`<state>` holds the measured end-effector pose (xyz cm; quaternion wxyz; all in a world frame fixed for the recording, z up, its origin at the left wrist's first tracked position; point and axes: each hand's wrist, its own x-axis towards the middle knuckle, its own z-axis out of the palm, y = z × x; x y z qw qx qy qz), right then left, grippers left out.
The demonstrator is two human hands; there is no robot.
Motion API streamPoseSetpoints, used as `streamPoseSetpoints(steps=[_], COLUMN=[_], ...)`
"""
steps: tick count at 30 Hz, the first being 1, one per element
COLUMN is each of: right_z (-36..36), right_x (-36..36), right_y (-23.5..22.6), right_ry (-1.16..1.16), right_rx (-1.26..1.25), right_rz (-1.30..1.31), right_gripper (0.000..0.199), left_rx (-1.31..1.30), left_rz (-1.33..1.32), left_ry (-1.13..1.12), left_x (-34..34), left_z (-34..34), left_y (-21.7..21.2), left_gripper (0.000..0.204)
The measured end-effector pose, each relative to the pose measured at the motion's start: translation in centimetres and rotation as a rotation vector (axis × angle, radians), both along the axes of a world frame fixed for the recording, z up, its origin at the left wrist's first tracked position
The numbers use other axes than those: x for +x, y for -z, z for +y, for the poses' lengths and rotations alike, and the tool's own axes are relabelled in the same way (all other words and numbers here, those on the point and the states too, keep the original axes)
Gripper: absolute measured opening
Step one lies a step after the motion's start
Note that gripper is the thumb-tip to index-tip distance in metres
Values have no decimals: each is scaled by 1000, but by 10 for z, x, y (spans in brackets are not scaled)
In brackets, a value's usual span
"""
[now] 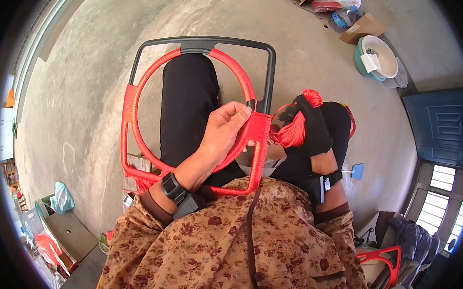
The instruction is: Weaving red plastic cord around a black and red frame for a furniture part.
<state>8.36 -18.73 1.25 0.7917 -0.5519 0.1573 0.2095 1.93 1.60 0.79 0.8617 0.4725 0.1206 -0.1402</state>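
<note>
A dark frame with a round ring inside it [237, 70] lies across my lap, much of it wrapped in red cord. The frame's top and upper right side show bare dark material. My bare left hand [222, 129] is closed on the right side of the ring, thumb and fingers pinched beside a wide red wrapped band [258, 129]. My right hand [314, 126], in a black glove, is closed around a bundle of red cord [293, 132] just right of the frame. Red strands run between the bundle and the band. The fingertips under the band are partly hidden.
Nested basins [380, 58], a cardboard box [362, 28] and a large plastic bottle [343, 19] stand at the far right. A blue door [437, 129] is on the right. Another red frame [383, 256] leans at the lower right. Boxes and bags [46, 248] crowd the lower left.
</note>
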Motion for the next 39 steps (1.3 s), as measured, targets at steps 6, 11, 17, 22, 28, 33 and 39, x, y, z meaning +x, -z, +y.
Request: streamPoseSetpoints(steps=[6,11,17,22,28,33,39], right_z=[-12,37,39,26,7,41,2], right_x=[20,11,-4,1,19,-1,6], right_y=[-24,-42,-60,-51,11,-4,-6], right_ry=[-165,-411,-401,-423,-1122,-743,-584], right_rx=[-927,-1463,-1159,-304,-959,-619,-880], right_rz=[-450,-1504,-1330,-360,-1238,-399,-877], right_gripper=[31,42,26,18,35,33,29], left_rx=[94,348,294,169,121,-39,-194], left_rz=[-16,-322,-238,-155,115,149,187], left_ry=[-43,-346,-289,-236,-163,-92,-121], left_x=[0,3,1,2,3,5,5], left_z=[1,-8,4,5,5,6,6], left_y=[-1,-7,8,23,17,24,13], left_gripper=[22,34,22,18,15,16,20])
